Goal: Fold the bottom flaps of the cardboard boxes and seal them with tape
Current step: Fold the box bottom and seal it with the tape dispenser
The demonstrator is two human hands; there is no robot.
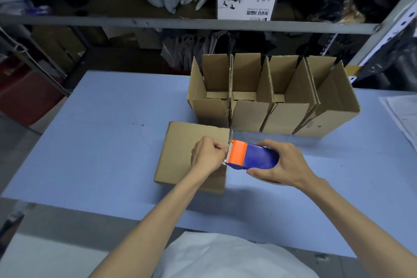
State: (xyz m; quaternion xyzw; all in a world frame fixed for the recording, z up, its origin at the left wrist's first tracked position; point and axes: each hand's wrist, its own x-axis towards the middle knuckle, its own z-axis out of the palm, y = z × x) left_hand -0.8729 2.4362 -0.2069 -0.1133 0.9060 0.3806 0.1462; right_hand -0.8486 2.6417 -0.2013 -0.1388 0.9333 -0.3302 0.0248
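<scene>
Box [180,156] lies closed side up on the blue table [90,142], with two hands over its right edge.
It sits near the middle of the table, close to the person, just in front of a row of four open boxes [270,106]. The left hand [206,156] rests over the box with its fingers curled in, and they pinch the clear tape [225,160] right at the teeth of the tape gun [252,156]. The tape is hard to see. The tape gun has an orange front and a blue back and is held flat, just right of the box. The right hand [286,165] grips its blue back, with the fingers on top and the thumb below. The open boxes stand side by side with their flaps up. Some white papers [401,119] lie at the far right edge of the table.
</scene>
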